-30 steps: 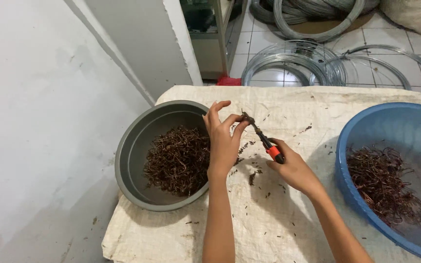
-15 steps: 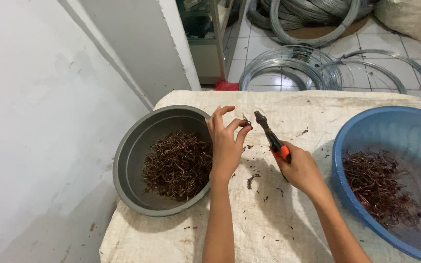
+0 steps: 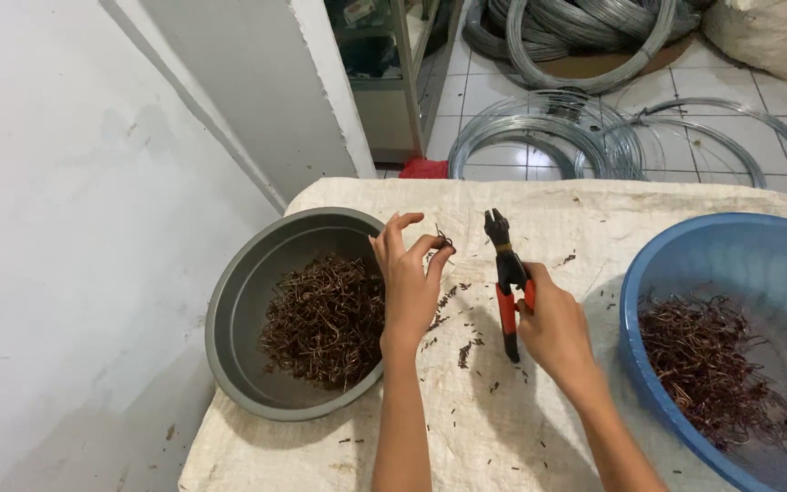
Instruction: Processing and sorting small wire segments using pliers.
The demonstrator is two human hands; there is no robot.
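Your right hand (image 3: pixel 553 333) is clenched on the orange-handled pliers (image 3: pixel 505 282), nose pointing far. Your left hand (image 3: pixel 409 278) pinches a small bent wire piece (image 3: pixel 444 240) beside the grey basin (image 3: pixel 229 314); keep fingertips clear of the nose.

A small bent piece of rusty brown wire (image 3: pixel 444 240) is pinched between thumb and forefinger of the left hand (image 3: pixel 409 282), just above the desk beside the grey basin's rim. The pliers (image 3: pixel 506 278), black-headed with orange handles, stand nearly upright in the right hand (image 3: pixel 556 333), nose pointing away, apart from the wire.
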